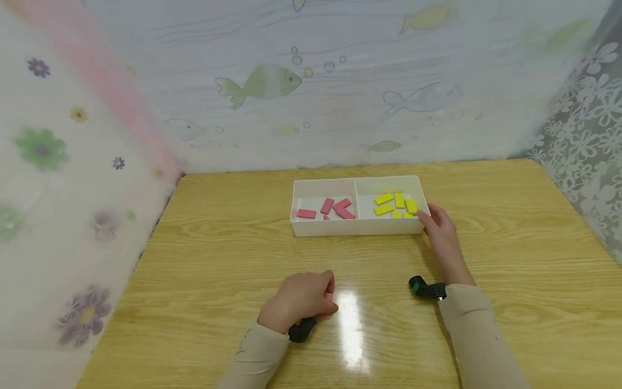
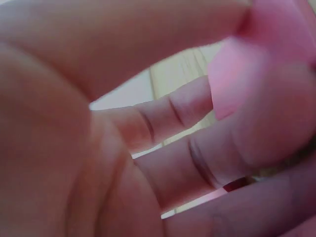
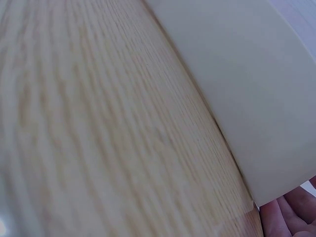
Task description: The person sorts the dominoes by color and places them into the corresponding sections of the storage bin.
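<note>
A white two-part tray (image 1: 335, 228) lies on the table; its front wall also fills the right of the right wrist view. Several dark pink blocks (image 1: 306, 214) are in its left compartment, several yellow blocks (image 1: 384, 209) in its right one. My right hand (image 1: 444, 240) grips the tray's right end, thumb at the front corner and fingers along the side. Nearer to me, my left hand (image 1: 302, 294) pinches a pink block (image 2: 234, 74) between thumb and fingers just over or on the table. The hand hides most of that block in the head view.
The wood-grain table (image 1: 218, 243) reaches back to a wall sheet with fish drawings (image 1: 272, 81). A flowered sheet (image 1: 87, 227) borders the left side, a lacy floral curtain (image 1: 593, 135) the right. Black wrist cameras sit on both wrists.
</note>
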The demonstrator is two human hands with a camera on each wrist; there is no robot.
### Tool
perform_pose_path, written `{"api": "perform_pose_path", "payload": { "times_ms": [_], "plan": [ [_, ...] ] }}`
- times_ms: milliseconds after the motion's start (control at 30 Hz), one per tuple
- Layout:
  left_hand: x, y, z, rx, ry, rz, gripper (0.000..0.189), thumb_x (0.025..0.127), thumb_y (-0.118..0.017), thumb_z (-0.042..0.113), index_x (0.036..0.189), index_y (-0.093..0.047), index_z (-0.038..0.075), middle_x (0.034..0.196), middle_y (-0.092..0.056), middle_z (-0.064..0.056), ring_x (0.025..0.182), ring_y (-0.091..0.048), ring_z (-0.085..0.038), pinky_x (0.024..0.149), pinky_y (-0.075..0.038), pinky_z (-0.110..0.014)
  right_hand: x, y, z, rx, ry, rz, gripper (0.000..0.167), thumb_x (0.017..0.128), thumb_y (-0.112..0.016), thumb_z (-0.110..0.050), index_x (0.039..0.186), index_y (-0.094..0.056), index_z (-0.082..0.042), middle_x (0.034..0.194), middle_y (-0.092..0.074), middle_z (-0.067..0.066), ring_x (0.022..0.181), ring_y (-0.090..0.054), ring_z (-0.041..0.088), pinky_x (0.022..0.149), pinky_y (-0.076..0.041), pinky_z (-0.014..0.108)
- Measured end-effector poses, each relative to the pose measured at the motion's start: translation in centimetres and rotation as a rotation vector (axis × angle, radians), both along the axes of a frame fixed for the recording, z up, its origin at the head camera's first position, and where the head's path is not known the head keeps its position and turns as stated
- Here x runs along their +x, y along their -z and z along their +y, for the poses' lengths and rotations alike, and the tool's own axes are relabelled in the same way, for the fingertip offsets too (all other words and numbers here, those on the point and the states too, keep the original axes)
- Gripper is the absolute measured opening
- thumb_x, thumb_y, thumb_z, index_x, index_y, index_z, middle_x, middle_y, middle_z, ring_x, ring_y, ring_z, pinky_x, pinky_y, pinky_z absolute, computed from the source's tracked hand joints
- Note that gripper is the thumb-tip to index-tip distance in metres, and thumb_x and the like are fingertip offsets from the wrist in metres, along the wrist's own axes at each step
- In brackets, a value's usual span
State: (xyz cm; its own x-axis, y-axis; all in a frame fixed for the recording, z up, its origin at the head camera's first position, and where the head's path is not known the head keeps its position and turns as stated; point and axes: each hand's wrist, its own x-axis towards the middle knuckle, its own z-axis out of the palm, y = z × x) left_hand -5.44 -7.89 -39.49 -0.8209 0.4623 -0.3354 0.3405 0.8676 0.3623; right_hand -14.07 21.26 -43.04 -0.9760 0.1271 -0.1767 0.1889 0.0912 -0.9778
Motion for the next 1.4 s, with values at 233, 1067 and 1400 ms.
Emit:
{"api": "perform_pose_path", "payload": {
  "times_ms": [233, 1067, 1400],
  "plan": [
    [-0.4, 0.1, -0.1, 0.037, 0.030, -0.020, 0.014, 0.073, -0.058, 0.021, 0.082, -0.048, 0.020, 0.058, -0.044, 0.010, 0.049, -0.041, -0.007, 0.045, -0.032, -0.022, 0.0, 0.1, 0.0, -0.004, 0.001, 0.014, 0.066, 0.090, -0.046, -0.044, 0.140, -0.023, -0.008, 0.143, -0.024, 0.012, 0.127, -0.026, 0.021, 0.103, -0.024, 0.042],
    [-3.5, -1.0, -0.6, 0.189, -0.083, -0.097, 0.005, 0.080, -0.052, 0.024, 0.082, -0.049, 0.020, 0.061, -0.054, 0.008, 0.051, -0.044, -0.010, 0.048, -0.035, -0.024, -0.1, 0.1, 0.0, -0.007, -0.001, 0.001, 0.067, 0.089, -0.047, -0.046, 0.139, -0.026, -0.008, 0.142, -0.026, 0.012, 0.126, -0.027, 0.021, 0.102, -0.024, 0.043],
    [-5.0, -3.4, -1.7, 0.400, -0.150, -0.152, 0.010, 0.088, -0.054, 0.032, 0.090, -0.053, 0.023, 0.068, -0.058, -0.005, 0.055, -0.056, -0.018, 0.054, -0.046, -0.032, 0.0, 0.0, -0.1, -0.015, -0.008, 0.013, 0.065, 0.090, -0.046, -0.044, 0.139, -0.025, -0.007, 0.143, -0.025, 0.012, 0.128, -0.025, 0.022, 0.103, -0.022, 0.043]
  ]
}}
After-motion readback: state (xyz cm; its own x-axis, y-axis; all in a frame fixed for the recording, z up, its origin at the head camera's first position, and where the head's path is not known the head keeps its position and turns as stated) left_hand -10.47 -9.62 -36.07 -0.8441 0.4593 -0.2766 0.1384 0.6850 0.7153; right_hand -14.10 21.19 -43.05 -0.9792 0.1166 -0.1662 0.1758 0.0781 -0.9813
